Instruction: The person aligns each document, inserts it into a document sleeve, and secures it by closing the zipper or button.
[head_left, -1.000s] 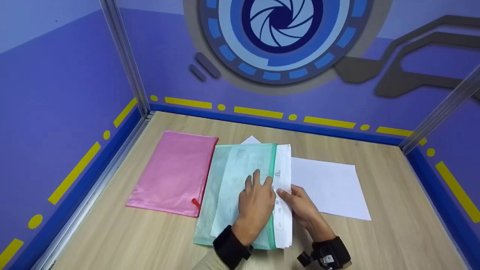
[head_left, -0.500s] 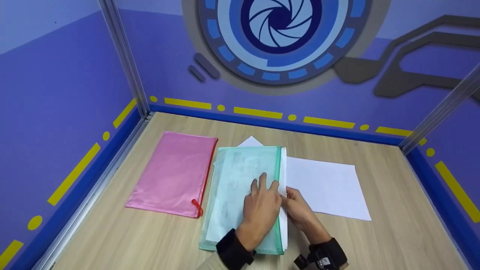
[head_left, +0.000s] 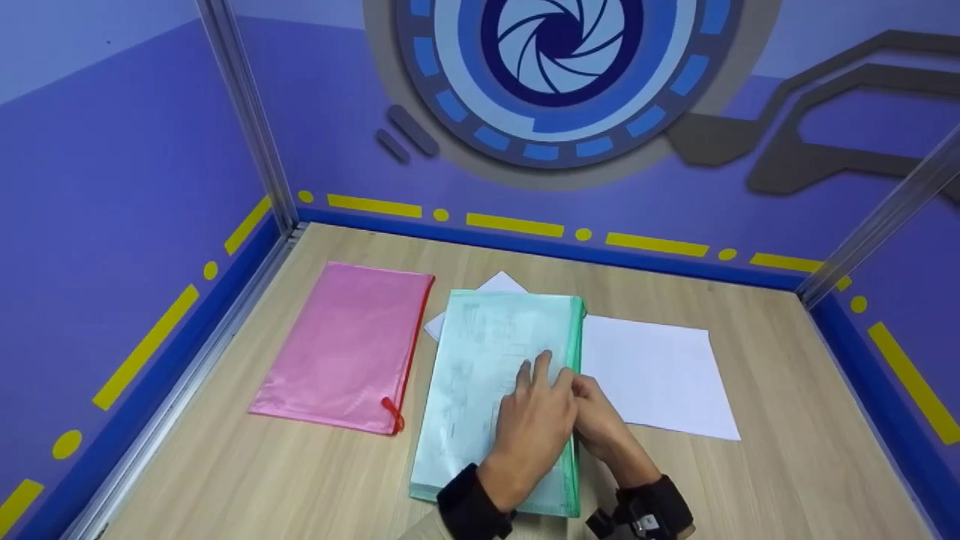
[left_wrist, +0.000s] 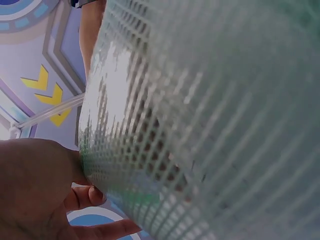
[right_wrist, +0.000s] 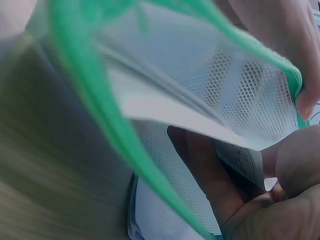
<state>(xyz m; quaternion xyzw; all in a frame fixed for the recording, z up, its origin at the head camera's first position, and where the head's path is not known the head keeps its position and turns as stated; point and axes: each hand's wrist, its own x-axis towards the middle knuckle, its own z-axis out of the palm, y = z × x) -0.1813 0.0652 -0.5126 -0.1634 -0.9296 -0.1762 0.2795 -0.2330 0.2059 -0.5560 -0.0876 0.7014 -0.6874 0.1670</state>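
A green mesh zip pouch (head_left: 469, 360) lies on the table with printed papers showing through it. Across its top spreads my left hand (head_left: 534, 420), and in the right wrist view its fingertips (right_wrist: 306, 102) pinch the green zip edge. That edge is lifted, so the mouth gapes and the mesh bulges in the left wrist view. At the mouth, my right hand (head_left: 604, 424) holds the stack of papers (right_wrist: 180, 112), thumb on one side and fingers reaching inside the pouch. In the head view the left hand hides part of the right fingertips.
A pink zip pouch (head_left: 345, 345) with a red zip pull (head_left: 391, 409) lies to the left. One white sheet (head_left: 652, 375) lies to the right, and corners of white paper (head_left: 502, 283) stick out behind the green pouch. Purple wall panels (head_left: 337, 135) enclose the wooden table (head_left: 795, 420).
The green pouch has slid right over the papers, whose edges no longer stick out past the zip side. Both hands stay at the mouth, the left having shifted slightly right.
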